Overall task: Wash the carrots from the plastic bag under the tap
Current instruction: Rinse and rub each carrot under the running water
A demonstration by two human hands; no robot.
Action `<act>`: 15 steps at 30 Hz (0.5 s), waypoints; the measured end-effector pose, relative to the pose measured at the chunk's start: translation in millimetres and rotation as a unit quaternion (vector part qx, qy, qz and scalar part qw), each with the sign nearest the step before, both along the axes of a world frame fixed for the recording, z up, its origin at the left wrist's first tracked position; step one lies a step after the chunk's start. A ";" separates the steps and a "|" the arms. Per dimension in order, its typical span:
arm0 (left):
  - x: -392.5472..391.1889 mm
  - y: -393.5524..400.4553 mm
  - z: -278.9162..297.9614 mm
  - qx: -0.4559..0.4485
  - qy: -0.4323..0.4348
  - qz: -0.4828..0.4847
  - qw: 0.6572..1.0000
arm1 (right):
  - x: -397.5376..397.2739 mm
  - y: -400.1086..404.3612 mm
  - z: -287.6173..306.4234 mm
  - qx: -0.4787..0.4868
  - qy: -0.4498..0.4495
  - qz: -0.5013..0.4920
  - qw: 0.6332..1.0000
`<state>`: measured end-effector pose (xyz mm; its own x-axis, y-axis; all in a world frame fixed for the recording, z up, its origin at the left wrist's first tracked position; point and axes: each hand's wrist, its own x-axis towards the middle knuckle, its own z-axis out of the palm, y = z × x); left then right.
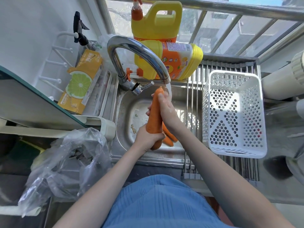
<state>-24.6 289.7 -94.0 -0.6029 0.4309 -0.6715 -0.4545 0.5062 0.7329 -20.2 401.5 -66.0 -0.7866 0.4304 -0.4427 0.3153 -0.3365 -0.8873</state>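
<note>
A large orange carrot (154, 119) stands almost upright over the steel sink (125, 116), its top end just under the running tap (136, 51). My left hand (148, 137) grips the carrot's lower end. My right hand (166, 109) wraps around its upper half, fingers curled behind it, with water running over them. Two more carrots (169, 137) lie in the sink behind my hands, partly hidden. The crumpled clear plastic bag (69, 163) sits on the counter left of the sink.
A white perforated basket (233, 112) rests on a roll-up rack (194, 129) right of the sink. Two yellow detergent jugs (167, 60) stand behind the tap. A yellow box (82, 81) and a cutting board (32, 102) occupy the left side.
</note>
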 end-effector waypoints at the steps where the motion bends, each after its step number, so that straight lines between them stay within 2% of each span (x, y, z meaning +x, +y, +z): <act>1: 0.8 -0.2 -1.5 0.003 -0.001 -0.003 1.000 | 0.2 -1.0 -2.2 0.030 -0.007 0.015 0.999; 3: 0.8 0.5 -1.2 0.024 -0.012 -0.018 0.999 | 0.3 -2.8 -3.9 0.059 -0.018 0.017 0.998; 6: -1.9 4.7 11.7 0.084 -0.066 -0.040 0.994 | -1.7 -3.0 -0.8 0.071 -0.025 -0.053 0.996; 9: -6.7 15.1 17.8 0.115 -0.106 -0.042 0.987 | -6.2 -0.6 5.0 0.018 -0.036 -0.106 0.994; 15: -13.5 34.9 25.0 0.094 -0.116 0.008 0.989 | -3.5 9.6 -1.2 -0.010 -0.048 -0.046 0.998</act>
<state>-38.1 324.6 -69.0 -0.4498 0.5534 -0.7010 -0.6284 0.3617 0.6887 -23.7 411.1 -67.2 -0.6982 0.4894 -0.5226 0.3650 -0.3847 -0.8478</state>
